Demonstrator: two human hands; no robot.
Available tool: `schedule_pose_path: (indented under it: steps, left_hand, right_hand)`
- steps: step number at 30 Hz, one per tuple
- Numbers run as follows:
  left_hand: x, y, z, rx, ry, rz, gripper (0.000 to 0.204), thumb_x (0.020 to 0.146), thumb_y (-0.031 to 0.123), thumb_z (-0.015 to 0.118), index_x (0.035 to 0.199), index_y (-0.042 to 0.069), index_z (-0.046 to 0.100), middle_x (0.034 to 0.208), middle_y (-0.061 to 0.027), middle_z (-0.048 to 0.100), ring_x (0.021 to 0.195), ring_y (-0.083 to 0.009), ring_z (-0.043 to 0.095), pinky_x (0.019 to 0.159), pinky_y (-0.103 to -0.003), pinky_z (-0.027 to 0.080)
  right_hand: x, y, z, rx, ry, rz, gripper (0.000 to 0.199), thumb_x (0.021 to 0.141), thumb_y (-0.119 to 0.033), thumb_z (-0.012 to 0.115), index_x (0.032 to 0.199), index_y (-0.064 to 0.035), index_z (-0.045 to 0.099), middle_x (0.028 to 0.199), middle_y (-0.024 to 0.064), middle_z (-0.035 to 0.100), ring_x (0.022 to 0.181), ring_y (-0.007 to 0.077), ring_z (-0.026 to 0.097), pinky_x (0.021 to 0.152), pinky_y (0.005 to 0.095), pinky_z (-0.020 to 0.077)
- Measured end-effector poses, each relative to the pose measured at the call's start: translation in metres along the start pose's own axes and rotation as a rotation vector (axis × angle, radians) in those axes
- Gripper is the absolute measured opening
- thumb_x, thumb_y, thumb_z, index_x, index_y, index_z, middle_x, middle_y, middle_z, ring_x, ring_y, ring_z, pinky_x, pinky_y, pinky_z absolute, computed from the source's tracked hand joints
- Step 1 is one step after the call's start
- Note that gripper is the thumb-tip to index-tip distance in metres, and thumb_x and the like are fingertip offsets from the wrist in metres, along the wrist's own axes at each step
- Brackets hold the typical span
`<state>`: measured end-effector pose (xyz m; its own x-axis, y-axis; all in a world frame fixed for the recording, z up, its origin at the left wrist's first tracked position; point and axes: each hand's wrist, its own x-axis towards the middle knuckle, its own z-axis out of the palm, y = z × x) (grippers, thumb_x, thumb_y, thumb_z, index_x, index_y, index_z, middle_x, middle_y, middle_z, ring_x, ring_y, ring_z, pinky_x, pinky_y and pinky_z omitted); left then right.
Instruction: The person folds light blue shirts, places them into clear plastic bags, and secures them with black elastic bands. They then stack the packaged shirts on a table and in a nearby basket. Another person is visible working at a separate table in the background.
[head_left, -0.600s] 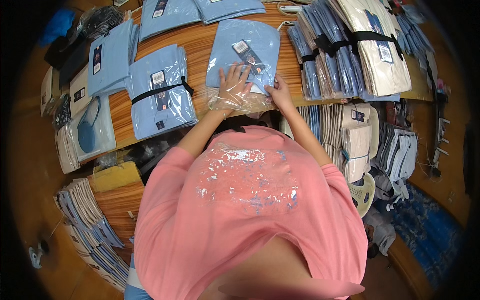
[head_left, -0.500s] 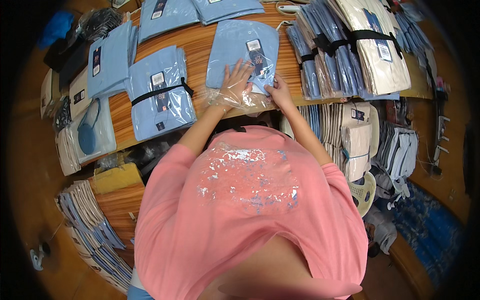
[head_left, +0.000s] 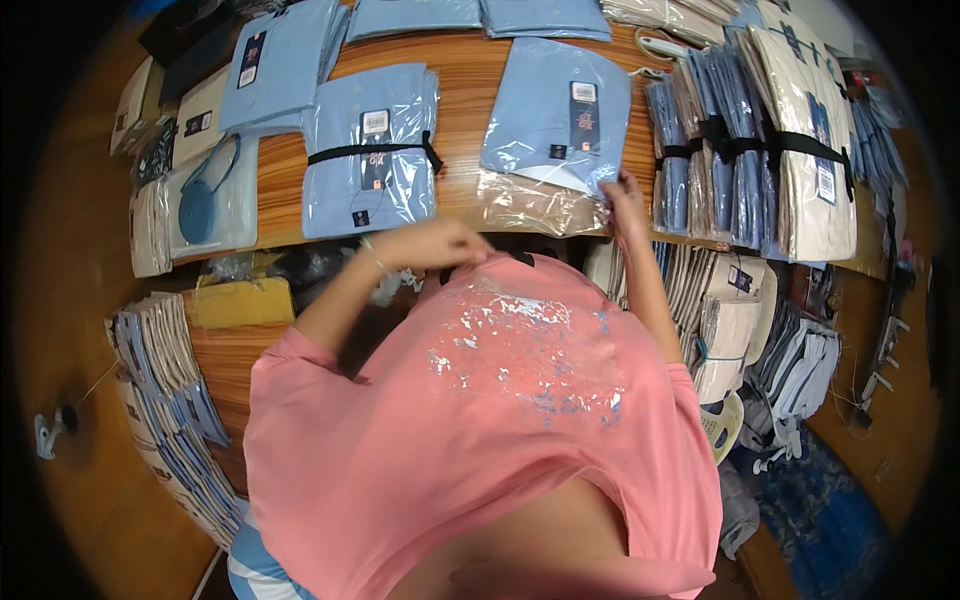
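Worktop (head_left: 462,125): wood-grained. Folded blue garment (head_left: 550,110) in clear bag (head_left: 535,208), near the front edge, loose film toward it. Left hand (head_left: 445,243): blurred, fingers part-curled, before that edge; cannot tell if holding anything. Right hand (head_left: 625,205): fingers closed on the bag's near right corner. Handling: film best kept flat, garment square. Tag (head_left: 584,120): navy, barcode panel, lettering illegible. Label (head_left: 557,152): small, dark, square.

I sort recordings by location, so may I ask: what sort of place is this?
Probably a garment packing or storage room: a folded blue garment in clear plastic lies on the brown table; a strapped blue bundle lies left of it; beige packs are stacked below.
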<state>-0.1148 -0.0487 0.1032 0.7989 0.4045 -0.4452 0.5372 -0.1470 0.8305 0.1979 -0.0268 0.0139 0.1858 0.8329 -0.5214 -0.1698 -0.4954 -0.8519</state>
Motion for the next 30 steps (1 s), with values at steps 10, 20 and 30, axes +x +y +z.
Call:
schedule_pose_path:
  steps: [10, 20, 30]
  left_hand:
    - [0.007, -0.085, -0.045, 1.038, 0.822, -0.299, 0.037, 0.076, 0.022, 0.054, 0.111, 0.009, 0.056, 0.133, -0.0042, 0.042, 0.133, -0.0223, 0.024, 0.098, -0.065, 0.019]
    - [0.004, -0.023, -0.033, 0.692, 0.928, 0.038, 0.026, 0.082, 0.015, 0.052, 0.105, 0.005, 0.057, 0.116, -0.0145, 0.053, 0.112, -0.0312, 0.046, 0.096, -0.040, 0.035]
    - [0.069, 0.013, 0.068, 0.016, 0.215, 0.303, 0.031, 0.081, 0.012, 0.056, 0.109, 0.001, 0.053, 0.111, -0.0177, 0.053, 0.106, -0.0325, 0.050, 0.092, -0.038, 0.039]
  right_hand:
    - [0.008, -0.005, 0.019, 0.058, -0.095, -0.062, 0.033, 0.077, 0.004, 0.061, 0.108, 0.0031, 0.052, 0.097, 0.0106, 0.061, 0.079, 0.0169, 0.060, 0.069, 0.0274, 0.0486]
    - [-0.011, -0.011, 0.022, -0.521, 0.088, -0.502, 0.043, 0.076, -0.010, 0.066, 0.115, -0.0007, 0.051, 0.098, 0.0129, 0.057, 0.084, 0.0247, 0.055, 0.075, 0.0355, 0.0447]
    - [-0.051, -0.001, 0.046, -0.973, -0.529, -0.967, 0.019, 0.075, -0.019, 0.065, 0.086, -0.0052, 0.060, 0.082, 0.0097, 0.057, 0.084, 0.0293, 0.052, 0.074, 0.0391, 0.0410]
